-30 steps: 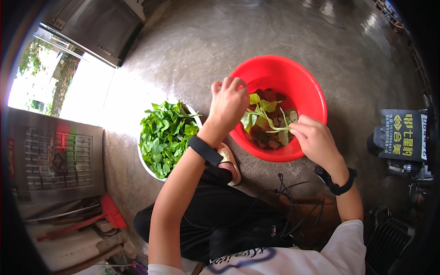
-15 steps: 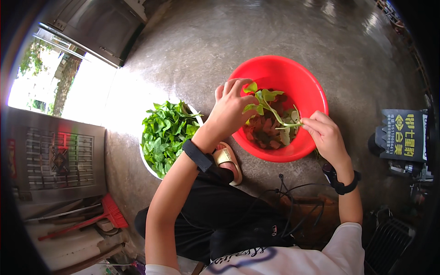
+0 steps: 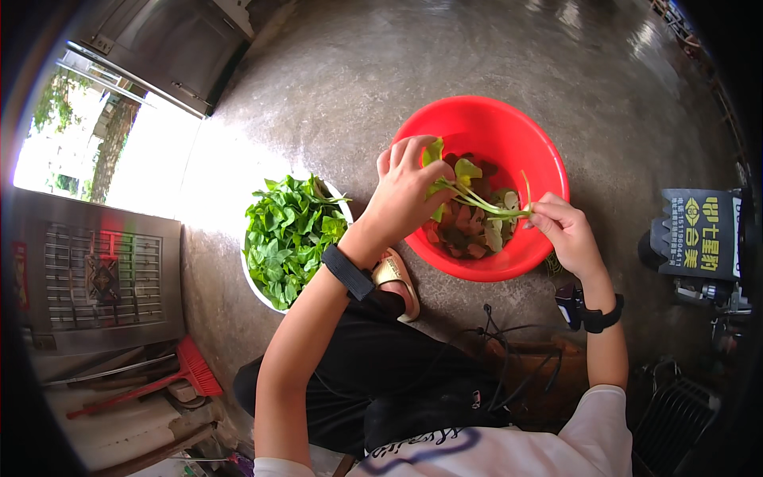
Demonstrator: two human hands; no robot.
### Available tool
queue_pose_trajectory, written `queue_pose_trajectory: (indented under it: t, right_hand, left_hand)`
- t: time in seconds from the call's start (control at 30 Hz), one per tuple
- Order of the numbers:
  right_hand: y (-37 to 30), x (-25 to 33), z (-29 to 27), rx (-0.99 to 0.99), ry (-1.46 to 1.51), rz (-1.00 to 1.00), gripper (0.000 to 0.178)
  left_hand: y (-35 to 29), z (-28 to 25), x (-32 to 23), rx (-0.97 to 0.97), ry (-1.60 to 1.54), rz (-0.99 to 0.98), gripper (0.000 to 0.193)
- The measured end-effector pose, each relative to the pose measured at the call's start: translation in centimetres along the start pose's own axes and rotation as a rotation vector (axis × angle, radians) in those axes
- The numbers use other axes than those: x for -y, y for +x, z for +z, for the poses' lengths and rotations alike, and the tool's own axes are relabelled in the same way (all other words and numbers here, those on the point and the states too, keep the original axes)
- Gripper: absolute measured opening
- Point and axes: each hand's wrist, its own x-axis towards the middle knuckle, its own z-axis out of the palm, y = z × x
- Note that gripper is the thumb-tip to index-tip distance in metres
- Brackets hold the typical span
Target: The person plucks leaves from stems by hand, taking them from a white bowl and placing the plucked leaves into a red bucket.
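Over a red plastic basin (image 3: 520,135), a stem of leafy greens (image 3: 481,201) stretches between my two hands. My left hand (image 3: 404,187) is closed around its leafy end, at the basin's left rim. At the right rim, my right hand (image 3: 563,230) pinches the bare stem end between thumb and fingertips. Loose leaves (image 3: 469,230), some reddish-brown and some pale green, lie in the bottom of the basin. To the left of my left forearm stands a white-rimmed bowl (image 3: 343,204) heaped with bright green leaves (image 3: 290,234).
My sandalled foot (image 3: 397,286) is between bowl and basin. Dark cables (image 3: 493,338) trail near my knees. A red broom (image 3: 195,370) lies at the lower left, by a metal door panel (image 3: 103,270). A machine with a dark printed cover (image 3: 699,234) stands at the right.
The stem has straightened between my hands, and my left fingers have closed further over its leaves. My right hand has shifted very slightly to the right.
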Motion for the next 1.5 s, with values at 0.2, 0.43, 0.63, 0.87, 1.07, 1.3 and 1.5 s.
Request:
queue_pose_trajectory:
  t: [0.2, 0.43, 0.63, 0.87, 1.07, 1.3, 1.5]
  right_hand:
    - [0.2, -0.4, -0.3, 0.019, 0.176, 0.146, 0.017]
    - [0.2, -1.3, -0.1, -0.002, 0.289, 0.239, 0.02]
    - [0.2, -1.4, -0.2, 0.006, 0.33, 0.285, 0.021]
    - [-0.6, -1.1, 1.1, -0.047, 0.297, 0.323, 0.021]
    - [-0.8, -0.9, 2.9, -0.138, 0.301, 0.4, 0.022]
    - [-0.6, -0.8, 3.4, -0.178, 0.265, 0.394, 0.021]
    - [-1.5, -0.2, 2.1, -0.137, 0.189, 0.349, 0.017]
  left_hand:
    - [0.1, -0.1, -0.2, 0.021, -0.002, 0.08, 0.021]
    - [0.3, 0.0, -0.5, 0.049, -0.076, 0.066, 0.016]
    - [0.0, 1.3, 0.2, 0.055, -0.142, 0.071, 0.014]
    - [0.2, 3.1, -0.2, -0.058, -0.105, -0.106, 0.014]
    - [0.7, 5.5, -2.0, -0.162, 0.056, -0.287, 0.014]
    - [1.7, 6.5, -2.2, -0.228, 0.158, -0.335, 0.014]
    - [1.4, 3.8, 2.6, -0.048, 0.058, -0.523, 0.021]
